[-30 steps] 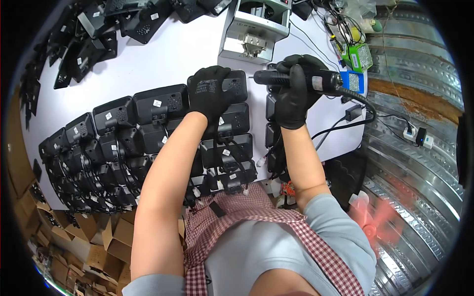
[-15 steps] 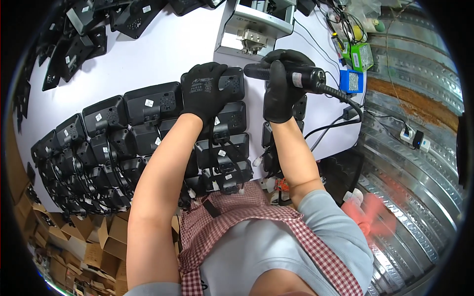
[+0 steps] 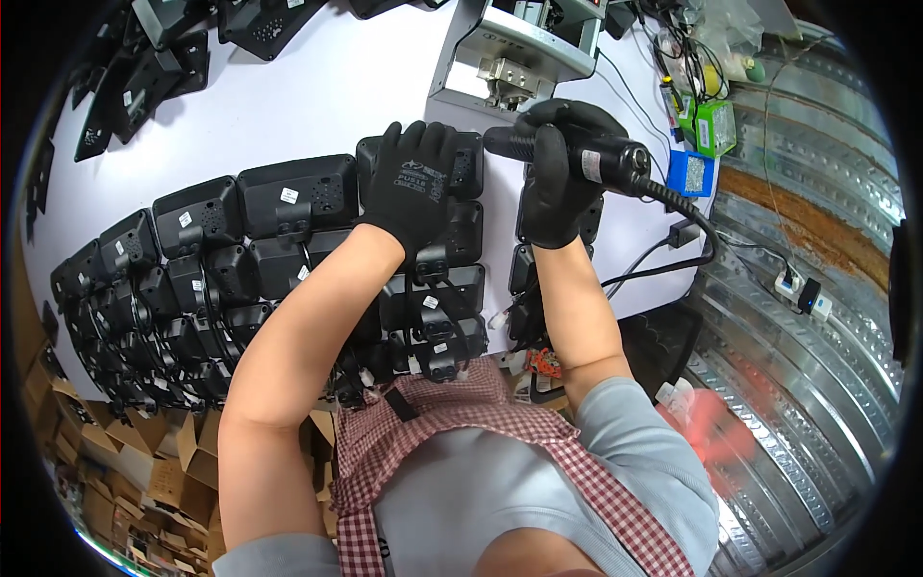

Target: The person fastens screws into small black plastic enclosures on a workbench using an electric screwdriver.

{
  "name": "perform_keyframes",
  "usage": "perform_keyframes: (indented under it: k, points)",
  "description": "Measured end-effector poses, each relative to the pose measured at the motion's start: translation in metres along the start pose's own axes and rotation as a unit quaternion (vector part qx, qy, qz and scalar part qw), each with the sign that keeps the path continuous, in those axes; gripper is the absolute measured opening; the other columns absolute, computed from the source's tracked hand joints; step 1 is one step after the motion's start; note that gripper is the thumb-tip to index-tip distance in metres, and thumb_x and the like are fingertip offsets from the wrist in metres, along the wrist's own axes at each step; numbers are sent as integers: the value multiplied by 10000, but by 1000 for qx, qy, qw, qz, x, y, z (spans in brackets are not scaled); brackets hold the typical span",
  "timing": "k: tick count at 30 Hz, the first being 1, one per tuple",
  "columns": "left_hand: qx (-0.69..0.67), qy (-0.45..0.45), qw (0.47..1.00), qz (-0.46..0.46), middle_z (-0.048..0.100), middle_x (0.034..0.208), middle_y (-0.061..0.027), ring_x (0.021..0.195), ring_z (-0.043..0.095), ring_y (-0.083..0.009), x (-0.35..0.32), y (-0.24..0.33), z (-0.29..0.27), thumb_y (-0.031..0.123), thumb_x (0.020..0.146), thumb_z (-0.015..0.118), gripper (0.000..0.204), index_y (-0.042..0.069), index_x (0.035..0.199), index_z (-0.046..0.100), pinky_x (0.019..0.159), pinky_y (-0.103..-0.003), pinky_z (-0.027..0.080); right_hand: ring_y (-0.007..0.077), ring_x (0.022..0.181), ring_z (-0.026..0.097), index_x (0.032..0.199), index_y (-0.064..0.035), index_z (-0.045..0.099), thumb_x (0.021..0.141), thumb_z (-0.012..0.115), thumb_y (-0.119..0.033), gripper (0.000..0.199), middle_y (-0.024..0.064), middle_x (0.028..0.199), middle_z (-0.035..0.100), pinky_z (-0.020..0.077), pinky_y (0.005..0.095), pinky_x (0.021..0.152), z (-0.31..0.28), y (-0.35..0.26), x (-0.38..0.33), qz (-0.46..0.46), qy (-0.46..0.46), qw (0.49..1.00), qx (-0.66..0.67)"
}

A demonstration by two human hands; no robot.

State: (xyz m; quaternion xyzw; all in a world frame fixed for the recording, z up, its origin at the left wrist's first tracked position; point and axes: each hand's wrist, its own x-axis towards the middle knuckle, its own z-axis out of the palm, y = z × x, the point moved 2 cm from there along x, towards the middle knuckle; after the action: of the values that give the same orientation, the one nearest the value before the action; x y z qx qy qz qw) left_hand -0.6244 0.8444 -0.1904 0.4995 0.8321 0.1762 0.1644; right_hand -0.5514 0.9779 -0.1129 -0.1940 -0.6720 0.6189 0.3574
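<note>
My left hand (image 3: 413, 192), in a black glove, lies flat with its fingers stretched out on the back of a black plastic housing (image 3: 467, 163). That housing is at the top of a column of similar ones, and the hand covers most of it. My right hand (image 3: 553, 197), gloved too, is wrapped around a black corded electric screwdriver (image 3: 608, 165). The tool lies almost level above the table, its narrow end pointing left toward the housing. No contact shows between the two. Several more black housings (image 3: 296, 195) with stands and cables fill rows at the left.
A silver metal machine (image 3: 510, 43) with a bracket on its front stands at the far side. Green (image 3: 714, 129) and blue boxes (image 3: 691, 174) sit at the table's right edge. The screwdriver's cord (image 3: 707, 226) loops on the right. More black parts (image 3: 264, 34) lie far left; cartons (image 3: 178, 490) stand below.
My left hand's fingers have straightened and shifted slightly over the housing. The screwdriver stays in my right hand, tilted a little more. The whole view has shifted slightly.
</note>
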Motion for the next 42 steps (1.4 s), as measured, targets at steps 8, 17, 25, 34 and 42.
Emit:
perform_keyframes:
  k: [8,17,25,34,42]
  points:
    - [4,41,999,10,575,1232,-130,1233,534,-295,4,-3,2,471,799,739,702,38,1312,536,1118,-511,344,208,791,686,1054,2,608,817,655,90,257,133,921,678,593,351,740,5,18,1,-119,16,969,-217]
    - [-1,-2,1000,-8,544,1357,-191,1310,490,-367,1,-1,0,353,766,762,791,18,1426,484,1170,-548,303,203,755,671,986,-19,633,828,648,51,173,100,888,680,570,346,714,-1,29,8,-126,-33,953,-274]
    - [-7,37,999,-4,534,1391,-192,1342,481,-374,-1,-4,7,382,762,780,813,17,1429,494,1198,-532,282,199,866,704,1075,39,625,906,648,-15,179,153,966,706,601,343,811,-9,-31,16,-73,68,987,123]
    - [-33,10,999,-8,545,1362,-176,1326,489,-361,0,-5,4,409,760,780,806,29,1414,504,1185,-548,294,216,756,689,1115,50,567,865,587,13,253,160,909,696,608,356,744,2,-24,37,-196,-43,969,-143]
    - [4,89,996,22,594,1238,-124,1215,559,-297,0,-6,5,344,726,771,686,32,1302,567,1106,-468,363,207,941,643,1132,-17,582,982,614,-151,204,101,1075,630,592,420,821,-22,-25,-12,58,-47,994,84]
